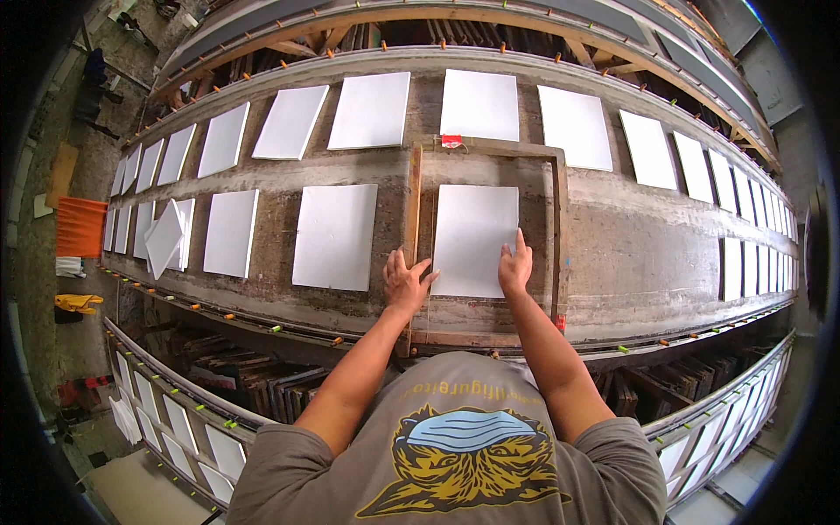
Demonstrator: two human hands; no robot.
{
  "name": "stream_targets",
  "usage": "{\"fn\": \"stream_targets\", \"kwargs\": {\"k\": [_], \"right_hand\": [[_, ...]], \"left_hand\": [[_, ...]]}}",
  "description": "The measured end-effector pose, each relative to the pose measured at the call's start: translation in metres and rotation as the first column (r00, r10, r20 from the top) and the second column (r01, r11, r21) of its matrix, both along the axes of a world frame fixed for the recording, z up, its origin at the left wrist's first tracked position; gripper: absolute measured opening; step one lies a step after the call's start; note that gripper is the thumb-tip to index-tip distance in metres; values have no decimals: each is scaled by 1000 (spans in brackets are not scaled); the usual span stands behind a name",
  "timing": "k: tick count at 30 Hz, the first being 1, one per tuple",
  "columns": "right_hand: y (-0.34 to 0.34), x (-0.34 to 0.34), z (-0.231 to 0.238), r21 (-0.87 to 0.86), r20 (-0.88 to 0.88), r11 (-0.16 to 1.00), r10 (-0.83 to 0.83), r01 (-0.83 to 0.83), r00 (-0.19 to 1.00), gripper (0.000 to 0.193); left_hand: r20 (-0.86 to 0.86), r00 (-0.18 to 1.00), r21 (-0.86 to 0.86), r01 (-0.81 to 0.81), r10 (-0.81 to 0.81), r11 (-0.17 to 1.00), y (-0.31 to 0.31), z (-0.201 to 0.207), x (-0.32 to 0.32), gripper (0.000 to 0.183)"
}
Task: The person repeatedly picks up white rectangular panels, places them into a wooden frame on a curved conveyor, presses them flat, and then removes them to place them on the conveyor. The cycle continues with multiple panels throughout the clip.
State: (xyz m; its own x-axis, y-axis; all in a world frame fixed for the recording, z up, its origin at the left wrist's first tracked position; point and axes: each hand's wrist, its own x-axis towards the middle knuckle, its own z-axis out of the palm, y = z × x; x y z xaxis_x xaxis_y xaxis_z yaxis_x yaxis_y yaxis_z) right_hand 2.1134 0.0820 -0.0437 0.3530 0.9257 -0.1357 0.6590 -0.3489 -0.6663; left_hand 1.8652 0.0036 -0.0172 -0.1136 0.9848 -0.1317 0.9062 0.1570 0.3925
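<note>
A wooden frame (560,236) lies on the long table in front of me, and a white rectangular sheet (477,229) rests inside its outline. My left hand (405,280) is open, its fingers spread over the frame's left bar and its thumb reaching toward the sheet's lower left edge. At the sheet's right edge, my right hand (515,267) rests with the index finger stretched out along the border. Neither hand grips anything. A red tag (451,141) sits on the frame's far bar.
More white sheets, one of them a far-row sheet (370,110), lie in two rows along the table (639,249). At the left, a tilted sheet (164,236) overlaps another. Small orange and green pegs line the table edges. Another rack (197,398) with white sheets stands behind me.
</note>
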Motion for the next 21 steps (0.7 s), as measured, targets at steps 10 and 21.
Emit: {"fn": "stream_targets", "kwargs": {"k": [10,21], "right_hand": [[1,3,2,-27,-19,999,19,-19,1000,60],[-1,7,-1,-44,-44,999,27,-29,999,59]], "left_hand": [[24,999,13,36,-36,999,0,-8,-5,54],[32,998,-21,63,-62,998,1,-7,-6,59]]}}
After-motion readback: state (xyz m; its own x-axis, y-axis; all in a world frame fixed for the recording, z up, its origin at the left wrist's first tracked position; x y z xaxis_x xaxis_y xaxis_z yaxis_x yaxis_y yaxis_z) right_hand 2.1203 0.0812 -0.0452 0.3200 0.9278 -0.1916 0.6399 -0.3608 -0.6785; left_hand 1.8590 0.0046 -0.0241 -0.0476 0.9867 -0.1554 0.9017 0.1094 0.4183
